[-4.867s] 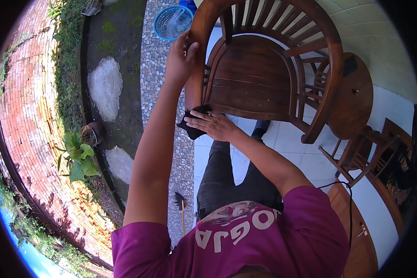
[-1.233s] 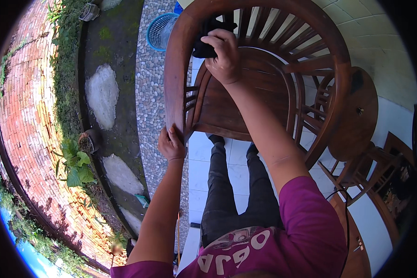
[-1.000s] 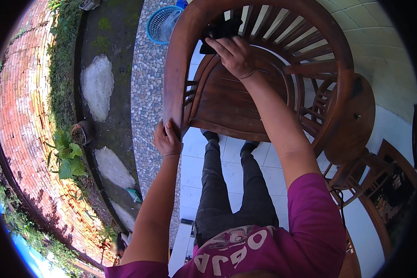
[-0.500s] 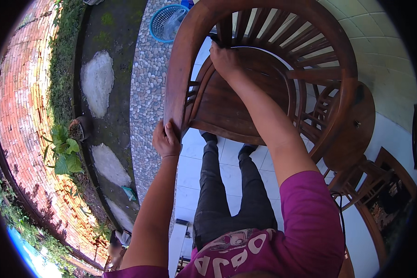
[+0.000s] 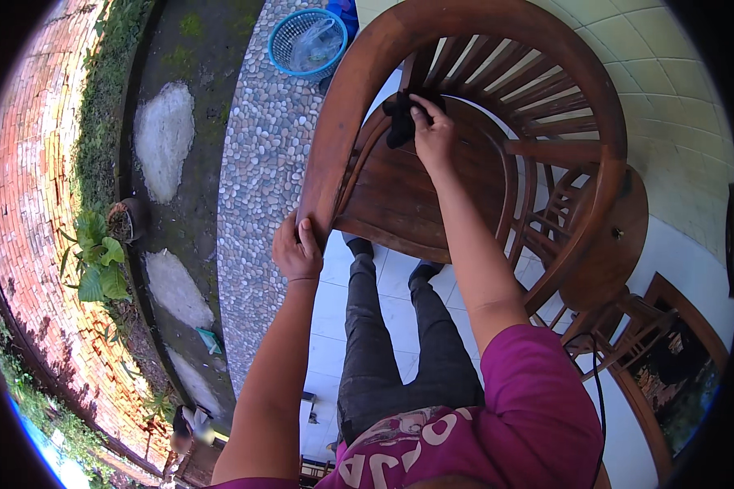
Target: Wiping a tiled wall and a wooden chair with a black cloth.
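Observation:
A dark brown wooden armchair (image 5: 408,196) with a curved top rail and slatted back stands in front of me. My left hand (image 5: 297,247) is closed round the near left end of its armrest (image 5: 326,187). Over the seat's far left part, my right hand (image 5: 434,134) pinches a black cloth (image 5: 400,122) between thumb and fingers. The cloth hangs bunched beside the foot of the back slats (image 5: 497,69). Whether it touches the seat, I cannot tell.
A blue plastic basket (image 5: 306,42) holding a clear bag stands on the pebbled strip (image 5: 261,163) at the far left. A round wooden table (image 5: 616,236) is close on the right, by the tiled wall (image 5: 669,81). A potted plant (image 5: 102,261) grows on the left.
My right hand has drawn back from the slats, to the right and nearer, bringing the black cloth into fuller view. My left hand still holds the armrest. The view has shifted slightly.

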### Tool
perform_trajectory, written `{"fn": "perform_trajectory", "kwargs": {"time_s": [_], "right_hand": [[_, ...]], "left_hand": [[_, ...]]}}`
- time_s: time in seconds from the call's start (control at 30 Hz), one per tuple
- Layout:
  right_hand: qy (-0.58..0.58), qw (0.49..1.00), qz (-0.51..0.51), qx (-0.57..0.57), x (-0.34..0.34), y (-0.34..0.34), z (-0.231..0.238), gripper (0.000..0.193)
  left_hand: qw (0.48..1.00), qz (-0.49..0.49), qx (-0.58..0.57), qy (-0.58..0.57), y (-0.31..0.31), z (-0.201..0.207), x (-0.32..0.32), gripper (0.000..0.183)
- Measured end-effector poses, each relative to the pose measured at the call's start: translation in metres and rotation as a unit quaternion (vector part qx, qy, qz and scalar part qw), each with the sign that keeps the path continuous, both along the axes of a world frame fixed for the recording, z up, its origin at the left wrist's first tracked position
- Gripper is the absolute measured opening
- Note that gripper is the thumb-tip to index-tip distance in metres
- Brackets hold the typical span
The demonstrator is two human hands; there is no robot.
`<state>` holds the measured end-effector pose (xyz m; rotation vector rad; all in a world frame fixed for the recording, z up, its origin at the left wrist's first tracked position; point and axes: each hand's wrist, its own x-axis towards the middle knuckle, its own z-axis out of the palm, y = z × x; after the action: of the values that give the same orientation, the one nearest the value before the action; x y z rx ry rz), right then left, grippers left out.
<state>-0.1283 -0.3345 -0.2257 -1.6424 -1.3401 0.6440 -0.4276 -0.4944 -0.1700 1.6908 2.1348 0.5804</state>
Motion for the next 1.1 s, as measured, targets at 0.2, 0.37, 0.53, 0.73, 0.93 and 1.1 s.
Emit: {"fn": "perform_trajectory", "kwargs": {"time_s": [0.2,0.37,0.53,0.73,0.93,1.1], "right_hand": [[0.227,0.934,-0.104,0.257,-0.006,0.031,0.067,0.045],[-0.051,0.943,-0.186,0.273,-0.026,0.045,0.022,0.057],[-0.001,0.978,-0.197,0.061,-0.003,0.020,0.014,0.036],[-0.065,0.936,-0.217,0.271,0.010,0.056,0.070,0.034],[-0.096,0.968,-0.157,0.171,0.004,0.030,0.062,0.040],[-0.029,0.929,-0.290,0.229,0.022,0.046,0.074,0.033]], "left_hand": [[1.000,-0.003,0.015,0.006,0.000,-0.003,-0.001,0.055],[1.000,-0.002,-0.001,0.025,0.001,-0.005,-0.003,0.052],[1.000,-0.004,0.012,0.017,0.002,-0.007,-0.004,0.052],[1.000,0.004,0.019,0.022,0.004,-0.005,-0.001,0.058],[0.998,0.005,0.063,0.020,0.008,-0.004,0.003,0.063],[0.998,0.003,0.047,0.030,0.006,-0.003,0.001,0.064]]}}
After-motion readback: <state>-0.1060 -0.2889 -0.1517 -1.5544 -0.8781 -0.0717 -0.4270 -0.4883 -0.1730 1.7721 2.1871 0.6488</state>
